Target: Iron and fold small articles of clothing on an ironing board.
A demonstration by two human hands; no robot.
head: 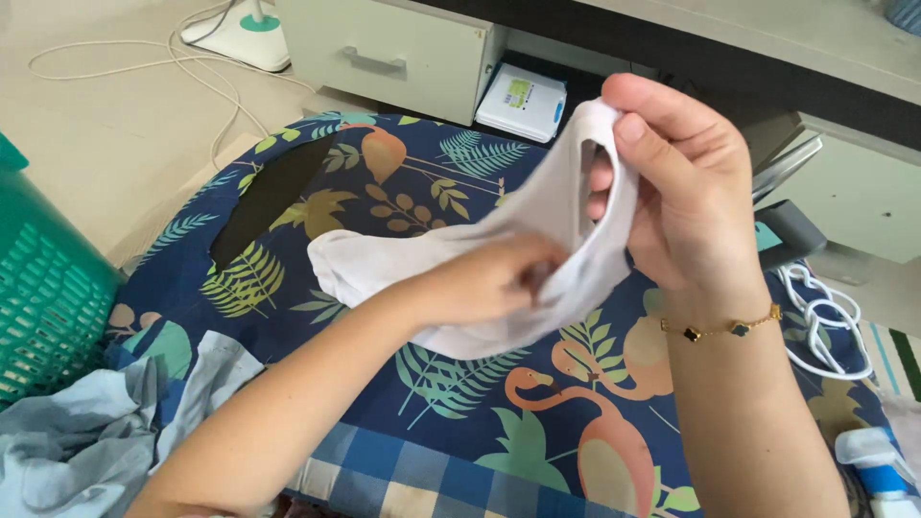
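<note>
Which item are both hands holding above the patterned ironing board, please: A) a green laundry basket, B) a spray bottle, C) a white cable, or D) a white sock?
D: the right hand pinches the open cuff of the white sock while the left hand grips its middle, above the ironing board; the basket, bottle and cable lie untouched at the sides.

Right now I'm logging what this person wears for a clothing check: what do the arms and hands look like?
Both forearms are bare, with no sleeves or gloves in view. The right wrist carries a thin gold chain bracelet set with small dark clover-shaped charms. The left hand and right hand show no rings that I can make out.
</note>
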